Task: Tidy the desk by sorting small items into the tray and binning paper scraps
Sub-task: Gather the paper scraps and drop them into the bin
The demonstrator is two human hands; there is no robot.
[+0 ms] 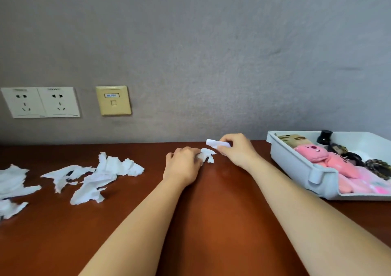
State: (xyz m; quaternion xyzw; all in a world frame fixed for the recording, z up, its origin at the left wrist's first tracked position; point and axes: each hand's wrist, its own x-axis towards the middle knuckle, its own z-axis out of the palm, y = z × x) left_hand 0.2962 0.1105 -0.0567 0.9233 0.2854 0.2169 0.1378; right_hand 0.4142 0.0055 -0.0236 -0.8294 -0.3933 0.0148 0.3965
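My right hand pinches a small white paper scrap lifted just above the brown desk near the wall. My left hand lies knuckles-up beside it, its fingertips curled onto a crumpled white scrap on the desk. Larger torn white scraps lie spread over the left half of the desk, with more paper pieces at the far left edge. The pale grey tray stands at the right.
The tray holds pink plush toys, a tan plush, a small black bottle and dark hair clips. Two white power sockets and a yellowed data socket sit on the grey wall behind the desk.
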